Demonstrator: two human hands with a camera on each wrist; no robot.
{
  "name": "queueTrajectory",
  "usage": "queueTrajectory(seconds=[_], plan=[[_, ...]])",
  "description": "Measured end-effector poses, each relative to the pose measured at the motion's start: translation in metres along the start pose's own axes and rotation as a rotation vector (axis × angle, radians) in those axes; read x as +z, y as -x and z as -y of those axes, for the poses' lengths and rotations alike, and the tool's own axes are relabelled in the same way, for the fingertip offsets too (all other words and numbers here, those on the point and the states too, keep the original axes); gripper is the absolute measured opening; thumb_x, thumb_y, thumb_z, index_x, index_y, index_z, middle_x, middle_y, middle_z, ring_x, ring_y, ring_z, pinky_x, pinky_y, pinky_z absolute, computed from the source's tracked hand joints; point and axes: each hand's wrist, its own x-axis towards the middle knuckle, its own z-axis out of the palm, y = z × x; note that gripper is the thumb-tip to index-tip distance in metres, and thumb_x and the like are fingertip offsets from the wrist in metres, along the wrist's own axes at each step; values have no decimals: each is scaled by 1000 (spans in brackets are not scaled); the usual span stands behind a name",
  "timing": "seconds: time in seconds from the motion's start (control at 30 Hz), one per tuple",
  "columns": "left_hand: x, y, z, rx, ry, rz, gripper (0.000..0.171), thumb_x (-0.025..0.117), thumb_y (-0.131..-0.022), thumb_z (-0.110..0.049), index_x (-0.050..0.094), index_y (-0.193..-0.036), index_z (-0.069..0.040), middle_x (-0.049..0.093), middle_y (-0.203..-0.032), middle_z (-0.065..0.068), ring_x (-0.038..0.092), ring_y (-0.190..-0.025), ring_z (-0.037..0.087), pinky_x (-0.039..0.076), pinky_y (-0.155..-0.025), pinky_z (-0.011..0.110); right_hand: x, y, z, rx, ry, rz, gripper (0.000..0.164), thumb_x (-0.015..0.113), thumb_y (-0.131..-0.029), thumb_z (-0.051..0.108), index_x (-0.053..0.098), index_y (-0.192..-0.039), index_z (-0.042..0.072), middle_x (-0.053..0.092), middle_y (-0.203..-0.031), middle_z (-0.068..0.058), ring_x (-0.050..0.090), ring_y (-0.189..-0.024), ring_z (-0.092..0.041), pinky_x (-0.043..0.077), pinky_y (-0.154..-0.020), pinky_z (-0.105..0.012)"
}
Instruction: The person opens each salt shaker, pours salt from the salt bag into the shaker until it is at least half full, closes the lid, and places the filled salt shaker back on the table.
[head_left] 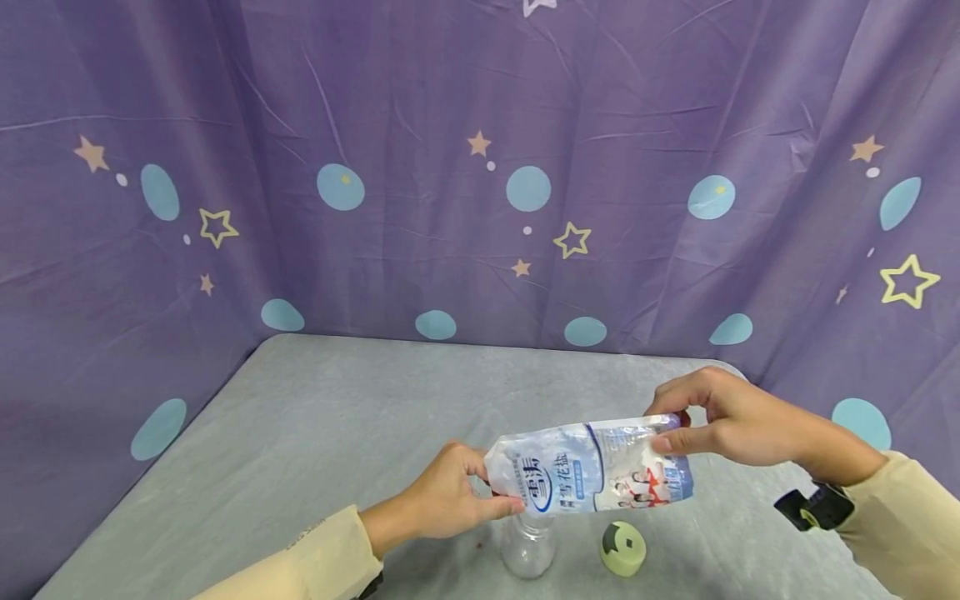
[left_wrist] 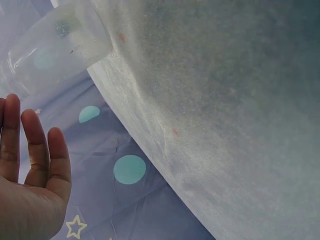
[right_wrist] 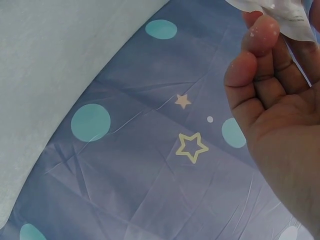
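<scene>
A blue and white salt bag (head_left: 558, 471) is held on its side between both hands. My left hand (head_left: 450, 496) pinches its left end, thumb in front. The right end is gripped by my right hand (head_left: 723, 421), thumb on the front face. Below the bag's left part stands a clear jar (head_left: 528, 550), its top partly hidden by the bag. In the left wrist view the jar (left_wrist: 60, 50) is beside my left fingers (left_wrist: 37, 150). White specks dot a right fingertip (right_wrist: 262, 35) in the right wrist view, next to the bag's edge (right_wrist: 295, 22).
A pale green lid (head_left: 622, 548) with a dark patch lies on the table to the right of the jar. The grey-covered table (head_left: 360, 400) reaches back to a purple curtain (head_left: 420, 167) with stars and blue dots.
</scene>
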Motion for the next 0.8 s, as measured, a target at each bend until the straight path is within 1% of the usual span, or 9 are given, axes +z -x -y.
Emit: queueTrajectory(seconds=[0.13, 0.3, 0.43, 0.6, 0.73, 0.8], plan=[[0, 1, 0, -1, 5, -6, 8, 87, -83, -15, 82, -82, -9, 78, -93, -3, 67, -83, 3, 52, -64, 20, 0, -1, 2, 0, 13, -3, 23, 72, -92, 0, 76, -97, 23, 66, -83, 7, 59, -73, -10, 50, -61, -27], [1, 1, 1, 3, 18, -2, 8, 87, -83, -14, 82, -83, -8, 78, -93, -2, 67, -84, 3, 54, -66, 23, 0, -2, 3, 0, 26, -7, 23, 73, -92, 1, 76, -96, 24, 66, -82, 8, 58, -72, -10, 50, -60, -26], [1, 1, 1, 3, 15, -1, 7, 87, -83, -14, 82, -84, -8, 78, -92, -1, 67, -84, 2, 54, -67, 22, 0, -2, 3, 2, 24, -3, 23, 72, -92, 1, 76, -97, 23, 66, -82, 7, 58, -72, -10, 50, -60, -26], [2, 1, 2, 6, 12, 2, 7, 87, -83, -14, 82, -84, -9, 78, -92, -1, 66, -83, 2, 53, -66, 22, 1, -2, 3, 3, 18, -6, 23, 72, -92, 1, 76, -97, 23, 65, -82, 7, 58, -73, -10, 50, -59, -26], [2, 1, 3, 22, 15, 9, 7, 86, -84, -14, 82, -86, -9, 78, -93, -2, 68, -85, 3, 55, -69, 24, 1, -3, 4, 1, 27, -10, 23, 73, -92, 2, 76, -96, 24, 65, -81, 8, 58, -72, -10, 50, -59, -26], [3, 1, 4, 31, 14, 7, 7, 86, -84, -14, 82, -86, -8, 78, -93, -1, 68, -84, 3, 56, -70, 27, 1, -4, 4, 2, 36, -11, 22, 73, -92, 2, 76, -96, 24, 65, -81, 9, 58, -72, -10, 49, -59, -26]])
